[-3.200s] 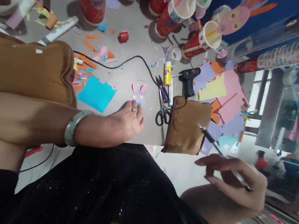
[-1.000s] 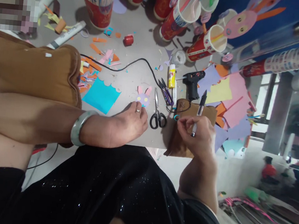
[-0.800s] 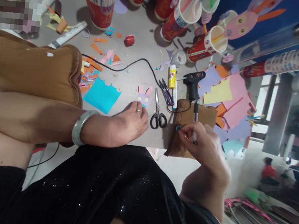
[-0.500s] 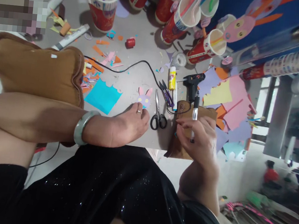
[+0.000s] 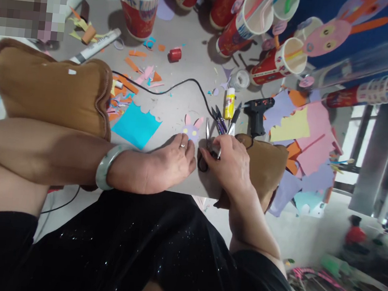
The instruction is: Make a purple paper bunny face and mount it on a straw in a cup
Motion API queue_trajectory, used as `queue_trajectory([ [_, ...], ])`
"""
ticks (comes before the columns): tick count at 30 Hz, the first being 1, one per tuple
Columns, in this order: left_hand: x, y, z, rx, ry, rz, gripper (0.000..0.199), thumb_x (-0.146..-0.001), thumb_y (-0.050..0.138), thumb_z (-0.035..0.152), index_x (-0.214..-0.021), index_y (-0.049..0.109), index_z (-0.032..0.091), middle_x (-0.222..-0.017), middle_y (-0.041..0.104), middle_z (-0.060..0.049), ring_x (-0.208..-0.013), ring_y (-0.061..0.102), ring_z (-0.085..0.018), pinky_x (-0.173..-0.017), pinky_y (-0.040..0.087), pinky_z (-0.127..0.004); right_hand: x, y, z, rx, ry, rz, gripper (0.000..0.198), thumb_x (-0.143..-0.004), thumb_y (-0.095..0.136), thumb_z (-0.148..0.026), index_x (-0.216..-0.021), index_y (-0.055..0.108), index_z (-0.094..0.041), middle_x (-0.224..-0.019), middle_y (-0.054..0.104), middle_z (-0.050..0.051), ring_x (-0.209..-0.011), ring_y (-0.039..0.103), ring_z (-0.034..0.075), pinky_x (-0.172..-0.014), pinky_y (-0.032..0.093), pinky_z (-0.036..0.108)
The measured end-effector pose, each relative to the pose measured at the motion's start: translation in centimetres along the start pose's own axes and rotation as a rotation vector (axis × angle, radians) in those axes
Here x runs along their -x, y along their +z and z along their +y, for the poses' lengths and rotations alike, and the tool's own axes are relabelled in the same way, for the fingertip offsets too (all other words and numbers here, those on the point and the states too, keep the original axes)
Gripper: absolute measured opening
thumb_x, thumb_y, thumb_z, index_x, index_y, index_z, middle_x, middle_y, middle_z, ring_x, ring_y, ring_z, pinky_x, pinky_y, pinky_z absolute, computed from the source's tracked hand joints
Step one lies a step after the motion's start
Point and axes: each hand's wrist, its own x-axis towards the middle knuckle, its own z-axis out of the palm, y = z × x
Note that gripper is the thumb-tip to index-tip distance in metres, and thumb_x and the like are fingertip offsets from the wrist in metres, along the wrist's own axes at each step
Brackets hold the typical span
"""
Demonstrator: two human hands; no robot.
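My left hand (image 5: pixel 166 163) rests on the table with its fingers curled and pressed together at the lower edge of a small purple paper rabbit head (image 5: pixel 191 130). The head has pink ears and yellow eyes; its lower part is hidden by my fingers. My right hand (image 5: pixel 230 160) is closed on a pen (image 5: pixel 236 115), whose dark end points away from me. Below that hand lie black-handled scissors (image 5: pixel 207 133), their handles partly covered. Purple-handled snips (image 5: pixel 219 120) lie just beyond, beside a yellow glue stick (image 5: pixel 230 103).
A black glue gun (image 5: pixel 257 112) stands at the right, near a brown pouch (image 5: pixel 264 163) and coloured paper sheets (image 5: pixel 314 139). Blue paper (image 5: pixel 137 124) and a brown cushion (image 5: pixel 50 88) lie left. Several red paper cups (image 5: pixel 137 16) line the back; a black cord (image 5: pixel 165 90) crosses the table.
My right hand has moved left with the pen, from over the brown pouch to over the scissors' handles. The left hand stays at the paper rabbit head; the view has shifted slightly.
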Motion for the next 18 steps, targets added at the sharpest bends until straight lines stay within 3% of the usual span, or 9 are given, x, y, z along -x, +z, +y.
queue_trajectory([
  [4,-0.1,0.0,0.0,-0.055,-0.002,0.019,0.038,-0.1,0.05,0.016,-0.132,0.07,0.01,-0.145,0.066,-0.024,-0.131,0.064,-0.042,-0.11,0.048,-0.056,0.3,0.9,0.6,0.026,0.088,-0.035,0.003,-0.091,0.058,-0.023,-0.091,0.055,-0.024,-0.084,0.063,0.003,-0.069,0.053,0.017,-0.062,0.035,0.031],
  [8,0.0,-0.1,0.0,-0.064,-0.002,0.024,0.038,-0.1,0.05,0.017,-0.133,0.07,0.011,-0.144,0.066,-0.025,-0.131,0.064,-0.042,-0.11,0.047,-0.057,-0.2,0.8,1.8,0.149,0.075,0.001,0.006,-0.091,0.055,-0.018,-0.089,0.056,-0.023,-0.082,0.063,0.005,-0.071,0.054,0.019,-0.064,0.037,0.032],
  [11,0.1,0.0,0.1,-0.07,-0.011,0.012,0.04,-0.1,0.051,0.017,-0.135,0.069,0.012,-0.146,0.065,-0.026,-0.133,0.063,-0.042,-0.112,0.045,-0.058,-0.4,0.3,2.0,0.175,0.022,0.055,0.01,-0.096,0.057,-0.024,-0.086,0.056,-0.023,-0.08,0.064,0.004,-0.072,0.056,0.02,-0.071,0.043,0.036],
  [15,-0.1,-0.5,0.0,-0.039,0.007,-0.016,0.043,-0.099,0.054,0.019,-0.139,0.067,0.011,-0.15,0.062,-0.025,-0.137,0.06,-0.043,-0.117,0.043,-0.061,-0.3,-0.4,0.8,-0.172,-0.082,0.168,0.01,-0.102,0.056,-0.033,-0.101,0.06,-0.024,-0.089,0.07,0.003,-0.078,0.066,0.019,-0.086,0.054,0.043],
  [18,-0.4,-1.6,-0.4,0.043,0.012,-0.128,0.043,-0.1,0.052,0.017,-0.14,0.068,0.013,-0.154,0.059,-0.023,-0.142,0.057,-0.044,-0.12,0.041,-0.062,-0.6,-0.1,-0.6,-0.602,-0.088,0.278,0.029,-0.106,0.052,-0.036,-0.133,0.055,-0.029,-0.115,0.071,0.007,-0.087,0.072,0.019,-0.076,0.061,0.04],
])
